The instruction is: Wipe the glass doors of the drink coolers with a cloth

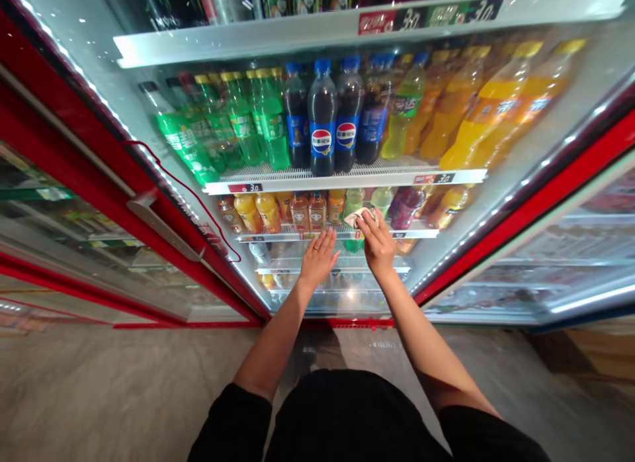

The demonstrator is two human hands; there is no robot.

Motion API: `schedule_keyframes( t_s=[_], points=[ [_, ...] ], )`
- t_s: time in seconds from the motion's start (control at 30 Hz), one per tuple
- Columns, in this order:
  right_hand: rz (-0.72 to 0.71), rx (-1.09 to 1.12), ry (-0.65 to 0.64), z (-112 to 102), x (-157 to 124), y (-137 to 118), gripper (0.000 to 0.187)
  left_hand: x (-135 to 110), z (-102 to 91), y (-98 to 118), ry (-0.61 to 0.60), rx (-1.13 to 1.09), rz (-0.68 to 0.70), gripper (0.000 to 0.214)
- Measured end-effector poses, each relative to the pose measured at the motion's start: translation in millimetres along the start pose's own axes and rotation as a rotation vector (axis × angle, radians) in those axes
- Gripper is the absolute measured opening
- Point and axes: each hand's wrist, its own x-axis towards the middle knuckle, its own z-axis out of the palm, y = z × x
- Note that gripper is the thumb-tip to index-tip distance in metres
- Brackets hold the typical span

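Side by side, row over row

On the shelf (347, 179) beneath the cans (173, 5), Sprite bottles (243, 124) take the left end, cola bottles (323, 118) the middle, orange soda bottles (496, 104) the right. More bottles (300, 214) stand on the next shelf down (421, 234). Before its front edge, the left hand (319, 253) is left of middle, the right hand (380, 243) right, cloth (355, 217) under its fingers.

Roomy lower rack (286, 254) beneath close-packed bottles (317, 214)
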Motion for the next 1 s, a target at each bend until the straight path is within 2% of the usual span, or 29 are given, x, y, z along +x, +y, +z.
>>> schedule_keyframes(
  t_s=[0.13, 0.27, 0.37, 0.5, 0.73, 0.9, 1.0],
  points=[
    [-0.093, 0.033, 0.012, -3, -5, -1, 0.059, 17, 1.8, 12, 0.014, 0.006, 0.055, 0.068],
    [-0.182, 0.051, -0.051, -7, 3, 1, 0.059, 23, 11.5, 12, 0.031, 0.036, 0.056, 0.069],
    [-0.139, 0.03, -0.066, -11, 6, 7, 0.057, 24, 19.8, 9, 0.06, 0.081, 0.063, 0.072],
    [-0.056, 0.023, 0.015, -13, -4, 12, 0.058, 24, 29.9, 7, 0.072, 0.109, 0.077, 0.075],
    [-0.083, 0.051, -0.027, -12, -1, 12, 0.06, 23, 43.5, 5, 0.131, 0.113, 0.069, 0.073],
    [-0.017, -0.002, 0.078, -19, -1, 17, 0.064, 23, 47.3, 3, 0.158, 0.121, 0.085, 0.074],
    [-0.025, -0.002, 0.08, -17, -7, 16, 0.063, 23, 49.2, 3, 0.172, 0.12, 0.082, 0.073]
  ],
)
